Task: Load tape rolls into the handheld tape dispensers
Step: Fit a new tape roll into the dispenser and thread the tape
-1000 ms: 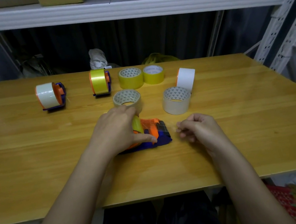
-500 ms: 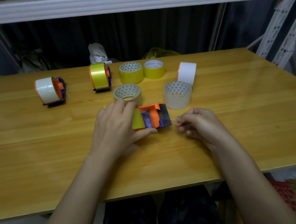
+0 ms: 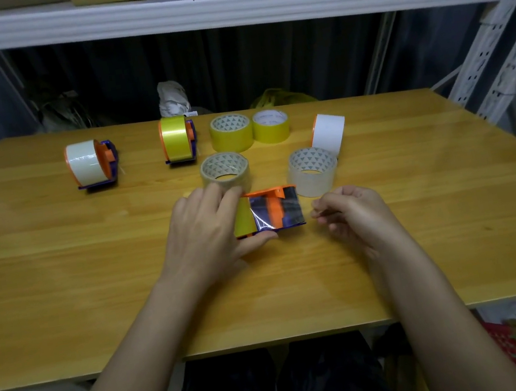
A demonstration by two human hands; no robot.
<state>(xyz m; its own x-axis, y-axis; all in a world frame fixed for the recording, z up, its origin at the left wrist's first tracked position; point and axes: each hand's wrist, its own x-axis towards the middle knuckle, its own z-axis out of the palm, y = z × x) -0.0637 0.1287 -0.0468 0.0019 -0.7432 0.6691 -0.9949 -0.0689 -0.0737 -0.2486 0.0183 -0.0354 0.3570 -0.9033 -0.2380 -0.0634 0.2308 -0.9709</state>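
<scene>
Toward the left of the wooden surface (image 3: 62, 294) stood a dispenser with a white roll (image 3: 90, 167), and just right of it a dispenser with a yellow roll (image 3: 177, 140), both seemingly loaded. Near the middle, the left hand (image 3: 208, 233) gripped a third dispenser (image 3: 272, 211), its yellow roll (image 3: 243, 219) already seated, with a stretch of tape drawn across the orange and blue frame. Behind it lay a clear roll (image 3: 225, 170) and two yellow rolls (image 3: 249, 128). To the right, the right hand (image 3: 351, 214) was curled, its fingertips appearing to pinch the tape's free end, though the film was too faint to be sure. Threading looked to be the step in hand; next, the end would need laying flat over the cutter. Further right sat another clear roll (image 3: 312, 171) and a white roll (image 3: 329, 131), well apart from the hands.
</scene>
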